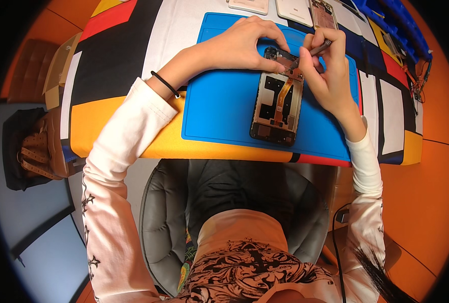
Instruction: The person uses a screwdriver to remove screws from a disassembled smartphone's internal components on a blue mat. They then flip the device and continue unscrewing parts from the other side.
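An opened smartphone [277, 102] lies on a blue repair mat [220, 102], its back cover off and its inside facing up. An orange flex cable [282, 99] runs down the middle of its frame. My left hand [249, 45] spans the phone's upper end, with thumb and fingers resting at its edges and near the circuit board. In my right hand [328, 68] is a slim dark pen-like tool [319, 49], probably a small screwdriver. Its tip points down at the upper part of the phone, beside my left thumb; whether it touches is too small to tell.
Two white phone parts [293, 10] and an opened phone housing [323, 14] lie beyond the mat. Blue parts bins [393, 22] stand at the far right, with loose wires [419, 81] by them. A cardboard box [59, 72] and a brown bag [42, 147] are on the left.
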`<state>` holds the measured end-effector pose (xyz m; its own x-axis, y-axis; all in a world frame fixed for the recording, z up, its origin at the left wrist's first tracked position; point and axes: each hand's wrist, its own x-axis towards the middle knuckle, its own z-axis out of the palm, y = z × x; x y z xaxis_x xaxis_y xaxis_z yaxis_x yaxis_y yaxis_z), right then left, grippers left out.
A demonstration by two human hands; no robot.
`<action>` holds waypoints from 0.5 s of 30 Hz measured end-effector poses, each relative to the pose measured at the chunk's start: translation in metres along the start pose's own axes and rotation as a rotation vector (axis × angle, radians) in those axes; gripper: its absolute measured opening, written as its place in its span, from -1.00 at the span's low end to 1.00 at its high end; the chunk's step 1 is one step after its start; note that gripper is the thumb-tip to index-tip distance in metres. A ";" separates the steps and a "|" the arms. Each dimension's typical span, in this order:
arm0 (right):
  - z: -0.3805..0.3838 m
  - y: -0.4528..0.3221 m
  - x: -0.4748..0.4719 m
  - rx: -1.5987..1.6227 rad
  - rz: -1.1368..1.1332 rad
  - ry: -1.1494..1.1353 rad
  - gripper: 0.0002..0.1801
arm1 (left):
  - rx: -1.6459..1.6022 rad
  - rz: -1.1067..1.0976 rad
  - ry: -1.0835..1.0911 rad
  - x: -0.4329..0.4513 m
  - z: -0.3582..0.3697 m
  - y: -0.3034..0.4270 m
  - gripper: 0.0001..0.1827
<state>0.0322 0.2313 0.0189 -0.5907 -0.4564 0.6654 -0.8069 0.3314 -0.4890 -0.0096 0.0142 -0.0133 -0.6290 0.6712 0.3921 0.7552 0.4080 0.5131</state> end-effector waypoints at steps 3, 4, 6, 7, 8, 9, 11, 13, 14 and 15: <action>-0.005 0.001 0.000 -0.111 0.057 -0.073 -0.68 | 0.010 0.020 0.026 -0.001 0.000 0.001 -0.54; -0.006 0.002 0.000 -0.122 0.055 -0.063 -0.68 | -0.010 0.022 0.022 0.000 0.000 0.001 -0.54; -0.006 0.002 0.000 -0.093 0.062 -0.042 -0.68 | -0.035 0.024 0.013 0.001 -0.001 0.001 -0.55; -0.005 0.002 -0.001 -0.054 0.072 -0.031 -0.68 | -0.047 0.026 0.009 0.001 -0.001 0.001 -0.55; -0.004 0.002 -0.001 -0.013 0.065 -0.001 -0.68 | -0.058 0.030 0.005 0.001 -0.002 0.002 -0.56; -0.003 0.001 -0.002 0.001 0.066 -0.008 -0.68 | -0.069 0.035 0.002 0.002 -0.003 0.002 -0.56; 0.000 0.000 -0.002 0.036 0.036 0.012 -0.67 | -0.089 0.012 -0.019 0.002 -0.005 0.004 -0.57; 0.001 -0.001 0.000 -0.058 0.027 0.014 -0.68 | -0.051 0.018 -0.009 0.001 -0.006 0.007 -0.57; 0.000 -0.001 0.001 -0.094 0.035 0.008 -0.68 | -0.072 -0.014 -0.030 0.001 -0.007 0.008 -0.57; 0.000 -0.001 0.002 -0.134 0.059 0.008 -0.68 | -0.078 -0.019 -0.029 0.001 -0.008 0.009 -0.56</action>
<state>0.0320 0.2305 0.0208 -0.6366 -0.4263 0.6426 -0.7636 0.4649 -0.4481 -0.0051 0.0140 -0.0019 -0.6370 0.6816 0.3602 0.7255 0.3722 0.5789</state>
